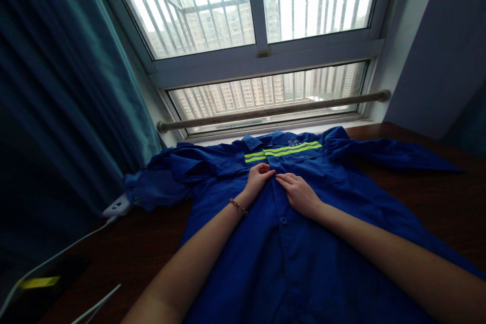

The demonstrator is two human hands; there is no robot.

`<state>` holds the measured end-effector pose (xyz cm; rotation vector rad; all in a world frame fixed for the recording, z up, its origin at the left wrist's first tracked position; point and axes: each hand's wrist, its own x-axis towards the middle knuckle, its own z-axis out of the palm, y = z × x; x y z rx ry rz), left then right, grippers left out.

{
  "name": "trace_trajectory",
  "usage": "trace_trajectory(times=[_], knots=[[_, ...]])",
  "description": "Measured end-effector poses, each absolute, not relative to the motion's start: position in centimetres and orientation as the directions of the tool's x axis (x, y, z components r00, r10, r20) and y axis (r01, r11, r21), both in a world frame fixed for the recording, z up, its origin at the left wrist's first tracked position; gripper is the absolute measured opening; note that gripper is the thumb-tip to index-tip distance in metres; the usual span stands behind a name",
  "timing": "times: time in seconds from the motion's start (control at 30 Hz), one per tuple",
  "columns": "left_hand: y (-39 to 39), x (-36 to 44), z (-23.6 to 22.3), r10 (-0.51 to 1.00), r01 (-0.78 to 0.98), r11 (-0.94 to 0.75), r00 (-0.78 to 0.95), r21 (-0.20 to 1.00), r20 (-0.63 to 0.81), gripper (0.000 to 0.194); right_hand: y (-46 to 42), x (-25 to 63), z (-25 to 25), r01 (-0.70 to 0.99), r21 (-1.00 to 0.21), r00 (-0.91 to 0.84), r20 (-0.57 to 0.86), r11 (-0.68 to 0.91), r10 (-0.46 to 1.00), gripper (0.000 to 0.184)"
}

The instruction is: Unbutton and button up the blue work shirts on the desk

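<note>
A blue work jacket [315, 243] lies spread on its back, collar toward the window, with yellow-green reflective stripes across the chest. Both hands meet at its front placket, just below the stripes. My left hand [259, 178], with a beaded bracelet at the wrist, pinches the placket edge between thumb and fingers. From the other side, my right hand [299, 193] has its fingers pressed together on the same edge, its fingertips close to the left ones. Whatever lies between the fingertips is hidden. Lower on the placket a round button [283, 220] shows.
The dark wooden table [152, 243] carries the jacket. A white device [117, 206] with a cable sits by the left sleeve. A blue curtain [76, 71] hangs at the left. Behind the table are a barred window and a horizontal rail [273, 110].
</note>
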<state>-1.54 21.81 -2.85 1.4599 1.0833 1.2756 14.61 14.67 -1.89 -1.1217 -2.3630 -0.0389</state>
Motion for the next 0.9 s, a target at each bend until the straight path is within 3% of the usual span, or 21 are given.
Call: trace_trajectory(times=[0.4,0.9], knots=[[21.59,-1.56,-2.63,0.962,0.079,-0.265,0.089,0.961,0.258,0.027,14.55,14.60,-1.82,0.745,-0.174,-0.523,0.446,0.644,0.726,0.045],[21.69,-1.80,-2.94,0.981,-0.075,-0.172,0.076,0.982,0.178,0.028,14.27,14.51,-1.43,0.743,-0.184,-0.497,0.493,0.644,0.714,0.045]])
